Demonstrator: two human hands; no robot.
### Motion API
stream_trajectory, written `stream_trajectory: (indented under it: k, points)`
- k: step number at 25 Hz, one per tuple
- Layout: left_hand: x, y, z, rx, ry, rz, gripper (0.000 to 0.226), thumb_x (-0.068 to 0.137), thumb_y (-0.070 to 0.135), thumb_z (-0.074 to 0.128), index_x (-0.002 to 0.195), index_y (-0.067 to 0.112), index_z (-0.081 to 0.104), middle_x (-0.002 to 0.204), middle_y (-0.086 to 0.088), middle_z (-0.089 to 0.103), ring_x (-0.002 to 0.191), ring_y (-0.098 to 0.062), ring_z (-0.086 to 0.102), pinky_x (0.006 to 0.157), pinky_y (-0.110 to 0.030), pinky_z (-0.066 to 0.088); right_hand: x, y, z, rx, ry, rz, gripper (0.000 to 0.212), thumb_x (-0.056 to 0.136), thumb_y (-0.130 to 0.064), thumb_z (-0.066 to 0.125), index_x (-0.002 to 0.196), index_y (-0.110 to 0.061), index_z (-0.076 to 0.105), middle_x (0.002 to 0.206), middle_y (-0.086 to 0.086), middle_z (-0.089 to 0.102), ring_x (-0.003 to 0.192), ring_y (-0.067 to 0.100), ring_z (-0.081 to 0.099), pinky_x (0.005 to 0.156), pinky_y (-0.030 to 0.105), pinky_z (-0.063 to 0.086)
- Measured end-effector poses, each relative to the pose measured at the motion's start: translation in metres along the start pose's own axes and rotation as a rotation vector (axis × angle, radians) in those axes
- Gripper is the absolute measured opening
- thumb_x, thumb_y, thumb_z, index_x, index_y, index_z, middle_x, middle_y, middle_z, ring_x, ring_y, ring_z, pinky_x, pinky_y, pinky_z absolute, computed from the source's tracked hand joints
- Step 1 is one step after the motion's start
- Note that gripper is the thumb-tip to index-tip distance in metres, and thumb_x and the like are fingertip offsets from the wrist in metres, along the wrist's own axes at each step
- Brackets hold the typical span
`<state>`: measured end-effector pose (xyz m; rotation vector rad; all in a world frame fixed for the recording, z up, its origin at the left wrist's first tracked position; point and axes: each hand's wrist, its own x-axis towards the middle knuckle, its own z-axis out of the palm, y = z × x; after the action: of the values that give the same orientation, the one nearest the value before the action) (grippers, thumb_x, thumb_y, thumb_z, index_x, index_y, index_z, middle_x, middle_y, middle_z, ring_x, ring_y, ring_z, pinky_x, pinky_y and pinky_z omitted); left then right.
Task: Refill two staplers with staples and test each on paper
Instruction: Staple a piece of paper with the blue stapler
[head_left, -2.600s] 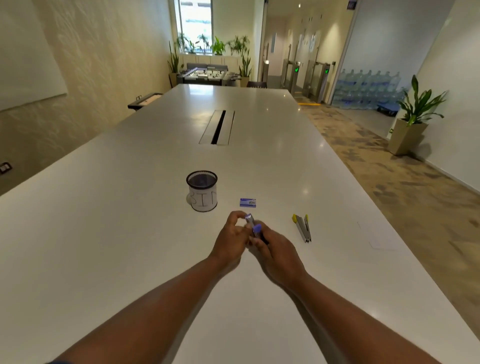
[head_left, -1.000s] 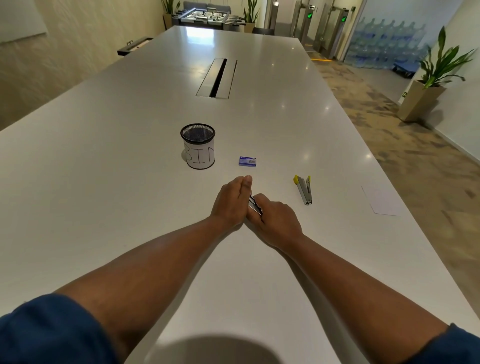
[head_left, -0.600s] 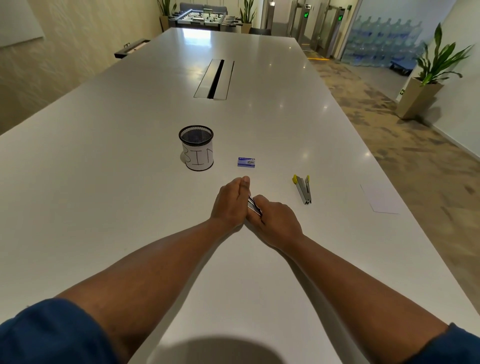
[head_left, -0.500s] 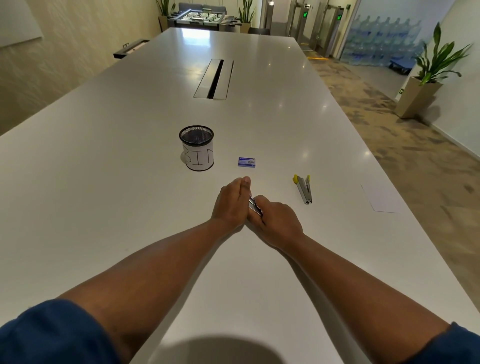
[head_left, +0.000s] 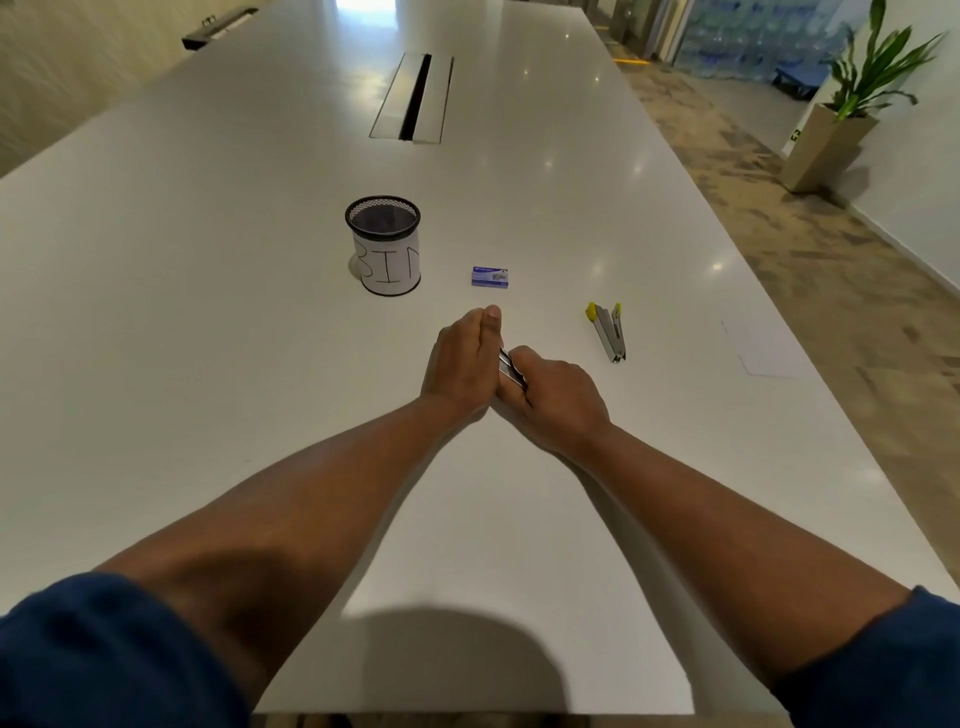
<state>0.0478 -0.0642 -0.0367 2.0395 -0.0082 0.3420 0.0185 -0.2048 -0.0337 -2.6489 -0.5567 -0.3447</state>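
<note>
Both hands meet at the middle of the white table (head_left: 208, 322) around a small metal stapler (head_left: 511, 371), of which only a silver strip shows between them. My right hand (head_left: 558, 402) grips it with curled fingers. My left hand (head_left: 465, 358) lies against its left side with straight fingers. A second stapler with yellow ends (head_left: 609, 330) lies to the right, apart from both hands. A small blue staple box (head_left: 490, 277) sits just beyond my left fingertips. A white sheet of paper (head_left: 763, 348) lies near the table's right edge.
A black mesh cup labelled BIN (head_left: 384, 244) stands beyond and left of my hands. A cable slot (head_left: 415, 98) runs along the table's far centre. The right table edge drops to a patterned floor with a potted plant (head_left: 841, 114).
The hands came down from a raised hold onto the table, and the left fingers straightened against the stapler. Over the last second they stay still; only the view has tilted down slightly.
</note>
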Motion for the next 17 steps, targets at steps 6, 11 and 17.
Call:
stream_trajectory:
  k: [6, 11, 17]
  points:
    - [-0.0007, 0.0018, -0.0008, 0.018, -0.003, -0.002, 0.050, 0.107, 0.042, 0.033, 0.081, 0.007, 0.057, 0.071, -0.004, 0.065, 0.069, -0.024, 0.064, 0.065, -0.043, 0.052, 0.0000, 0.0019, 0.0025, 0.014, 0.029, -0.013, 0.048, 0.096, -0.061, 0.031, 0.083, -0.017, 0.044, 0.059, -0.003, 0.049, 0.050, 0.027, 0.043, 0.050, 0.034, 0.034]
    - [-0.0003, 0.0026, -0.0013, 0.005, -0.007, -0.017, 0.051, 0.107, 0.043, 0.033, 0.079, 0.007, 0.057, 0.069, -0.003, 0.065, 0.068, -0.025, 0.064, 0.064, -0.044, 0.053, 0.0002, 0.0037, 0.0049, 0.017, 0.022, -0.018, 0.054, 0.097, -0.061, 0.028, 0.083, -0.014, 0.048, 0.058, -0.004, 0.048, 0.049, 0.027, 0.047, 0.049, 0.039, 0.041]
    - [-0.0019, 0.0034, -0.0032, -0.126, -0.015, -0.067, 0.043, 0.105, 0.041, 0.036, 0.082, 0.014, 0.061, 0.074, 0.005, 0.067, 0.072, -0.017, 0.067, 0.067, -0.036, 0.053, 0.0018, 0.0026, 0.0073, 0.012, 0.066, 0.021, 0.040, 0.095, -0.062, 0.041, 0.089, -0.023, 0.049, 0.061, -0.010, 0.052, 0.049, 0.017, 0.050, 0.047, 0.032, 0.036]
